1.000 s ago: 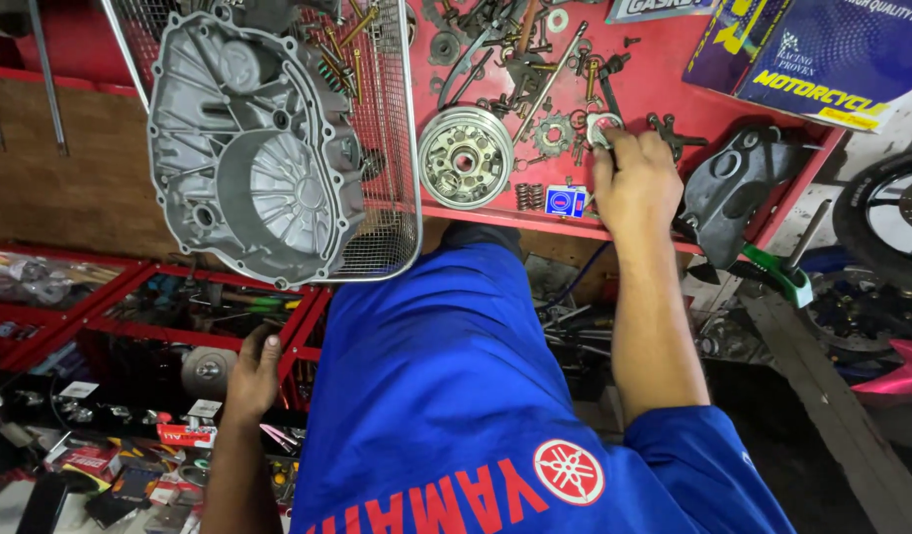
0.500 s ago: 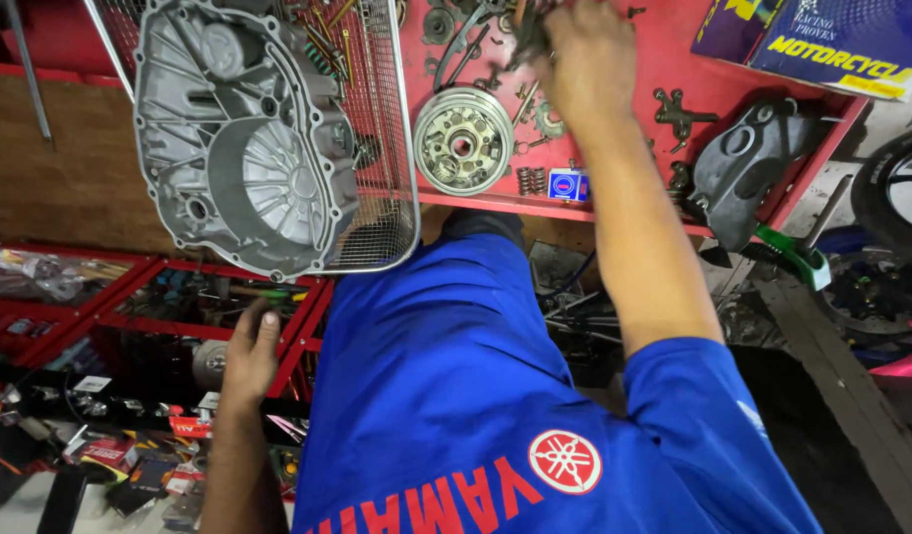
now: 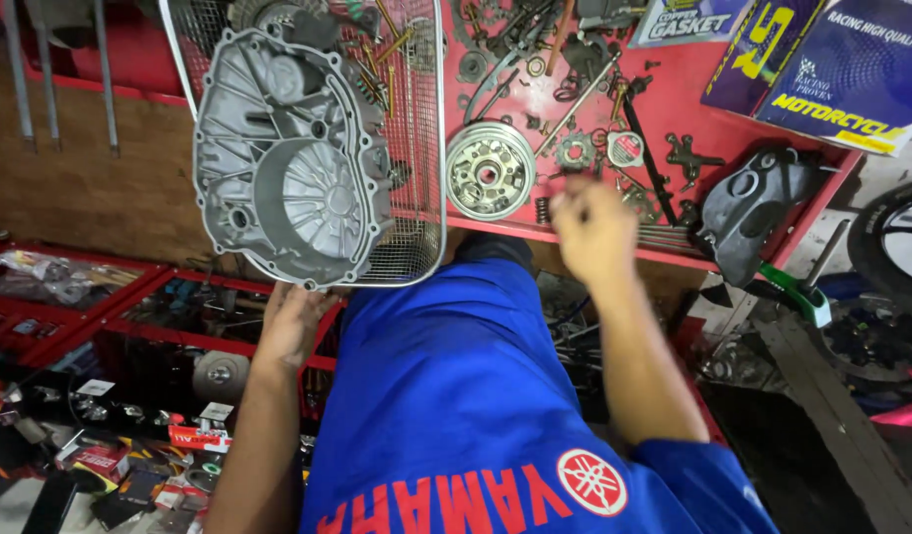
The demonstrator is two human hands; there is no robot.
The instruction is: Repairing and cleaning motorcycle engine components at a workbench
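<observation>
Two hands at a table of engine parts

Many small metal parts lie spread on the red table, easy to pick from. The right hand hovers over them, blurred; whether its fingers grasp anything I cannot tell. The left hand, fingers released, supports the wire basket holding the grey engine cover.

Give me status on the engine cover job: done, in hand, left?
Done: grey engine cover is off and lying in the wire basket. In hand: right hand, blurred, is over small parts beside the round clutch hub; left hand under the basket's edge. Left: bolts, springs and levers lie unsorted on the red tray.
</observation>
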